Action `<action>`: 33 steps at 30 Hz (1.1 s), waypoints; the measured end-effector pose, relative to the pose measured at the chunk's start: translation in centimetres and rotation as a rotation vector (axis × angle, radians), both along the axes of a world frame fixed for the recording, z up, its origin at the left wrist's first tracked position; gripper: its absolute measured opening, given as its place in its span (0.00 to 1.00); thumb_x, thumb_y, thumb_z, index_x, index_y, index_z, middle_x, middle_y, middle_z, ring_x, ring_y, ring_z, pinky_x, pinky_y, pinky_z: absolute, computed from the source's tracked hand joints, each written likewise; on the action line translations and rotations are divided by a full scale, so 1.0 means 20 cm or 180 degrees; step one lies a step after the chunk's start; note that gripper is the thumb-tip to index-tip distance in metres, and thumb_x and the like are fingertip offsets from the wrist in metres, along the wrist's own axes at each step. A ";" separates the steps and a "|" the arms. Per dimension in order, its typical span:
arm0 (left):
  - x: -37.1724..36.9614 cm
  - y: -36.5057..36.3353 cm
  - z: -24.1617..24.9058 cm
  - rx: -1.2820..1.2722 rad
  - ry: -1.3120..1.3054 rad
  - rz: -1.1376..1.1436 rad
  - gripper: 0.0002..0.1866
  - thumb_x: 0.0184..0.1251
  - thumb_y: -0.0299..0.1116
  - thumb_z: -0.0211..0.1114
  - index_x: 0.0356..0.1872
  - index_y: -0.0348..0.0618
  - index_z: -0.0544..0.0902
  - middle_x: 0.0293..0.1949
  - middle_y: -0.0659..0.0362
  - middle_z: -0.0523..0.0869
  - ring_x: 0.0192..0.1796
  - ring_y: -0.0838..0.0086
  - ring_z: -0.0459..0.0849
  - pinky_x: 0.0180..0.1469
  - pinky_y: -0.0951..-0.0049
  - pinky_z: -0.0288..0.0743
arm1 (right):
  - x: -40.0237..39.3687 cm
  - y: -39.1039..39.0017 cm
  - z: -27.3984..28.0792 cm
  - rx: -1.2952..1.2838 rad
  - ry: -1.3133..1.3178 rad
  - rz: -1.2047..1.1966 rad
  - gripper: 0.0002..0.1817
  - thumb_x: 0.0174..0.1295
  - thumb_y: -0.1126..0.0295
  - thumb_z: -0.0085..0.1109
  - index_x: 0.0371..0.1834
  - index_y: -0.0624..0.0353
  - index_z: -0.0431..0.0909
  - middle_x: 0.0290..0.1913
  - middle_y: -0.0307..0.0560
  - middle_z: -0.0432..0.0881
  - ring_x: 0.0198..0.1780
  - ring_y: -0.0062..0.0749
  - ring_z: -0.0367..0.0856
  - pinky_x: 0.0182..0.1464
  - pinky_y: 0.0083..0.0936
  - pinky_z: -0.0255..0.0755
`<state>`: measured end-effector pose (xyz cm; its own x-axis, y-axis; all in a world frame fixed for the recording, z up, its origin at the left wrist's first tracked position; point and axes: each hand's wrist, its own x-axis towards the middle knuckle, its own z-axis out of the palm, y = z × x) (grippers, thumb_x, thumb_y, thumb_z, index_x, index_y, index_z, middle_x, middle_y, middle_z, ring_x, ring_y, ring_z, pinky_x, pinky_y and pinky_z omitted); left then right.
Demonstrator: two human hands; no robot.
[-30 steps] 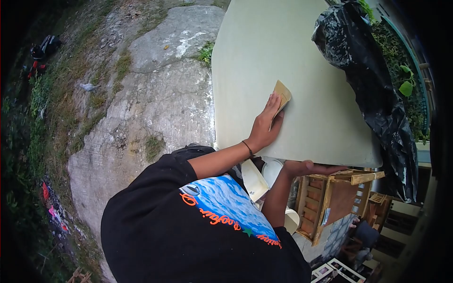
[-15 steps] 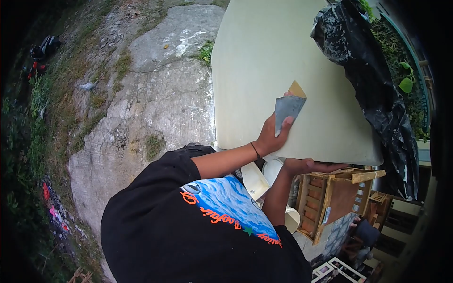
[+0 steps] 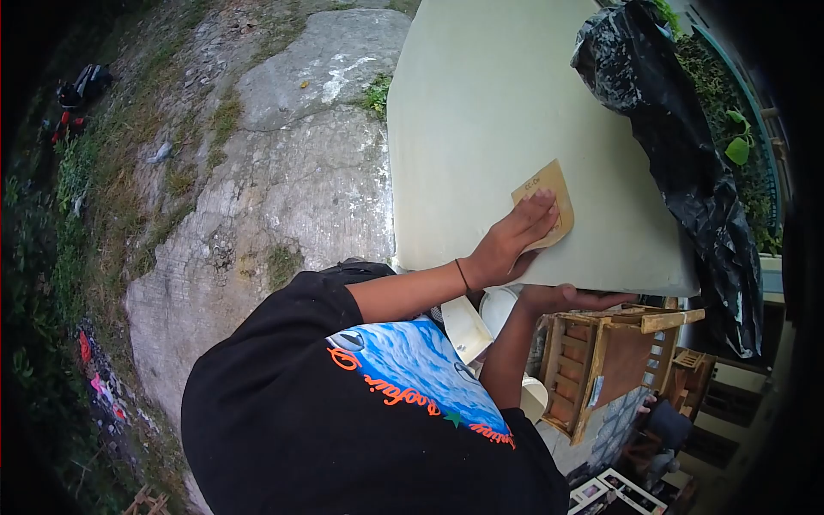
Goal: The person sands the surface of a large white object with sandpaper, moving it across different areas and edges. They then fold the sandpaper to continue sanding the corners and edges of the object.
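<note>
A tan sheet of sandpaper (image 3: 560,182) with printing on its back lies against the broad pale green-grey panel (image 3: 481,129). My left hand (image 3: 515,236) presses it there, fingers together over the sheet and back of the hand showing; the thumb is partly hidden. Along the panel's lower edge, my right hand (image 3: 571,299) rests with its fingers stretched out flat to the right, touching the edge from below. A dark band circles my left wrist.
Crumpled black plastic (image 3: 678,154) runs down the panel's right side. Below are white containers (image 3: 498,311) and a wooden frame (image 3: 575,369). Cracked concrete (image 3: 283,172) stretches to the left. Part of a person (image 3: 665,425) shows at lower right.
The sandpaper, earlier folded with its grey side showing, now lies with its tan back outward. My left hand has turned over, from thumb on the sheet to fingers flat on it.
</note>
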<state>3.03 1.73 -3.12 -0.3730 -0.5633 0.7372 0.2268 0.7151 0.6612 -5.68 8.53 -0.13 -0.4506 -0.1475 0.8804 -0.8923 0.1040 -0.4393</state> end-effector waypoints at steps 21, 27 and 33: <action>0.01 0.12 -0.36 0.0653 -0.0354 -0.0012 0.31 0.67 0.33 0.49 0.70 0.33 0.54 0.72 0.41 0.49 0.75 0.50 0.45 0.73 0.55 0.41 | 0.04 -0.03 0.02 -0.0223 -0.0196 0.0344 0.46 0.64 0.35 0.26 0.74 0.59 0.33 0.73 0.61 0.39 0.73 0.52 0.48 0.69 0.49 0.53; -0.05 0.08 0.15 0.0546 0.0473 -0.0311 0.34 0.72 0.46 0.42 0.70 0.30 0.51 0.72 0.40 0.46 0.75 0.49 0.43 0.73 0.56 0.39 | 0.04 -0.01 0.00 -0.0211 -0.0331 0.0241 0.44 0.66 0.37 0.26 0.74 0.59 0.31 0.72 0.60 0.42 0.72 0.51 0.50 0.68 0.49 0.56; -0.04 0.06 0.08 0.0208 0.0415 -0.0550 0.34 0.72 0.48 0.41 0.67 0.26 0.57 0.72 0.41 0.49 0.75 0.54 0.44 0.74 0.60 0.38 | 0.07 -0.03 0.03 0.0244 0.0081 -0.0180 0.43 0.66 0.38 0.25 0.74 0.59 0.32 0.72 0.60 0.40 0.72 0.52 0.50 0.68 0.49 0.56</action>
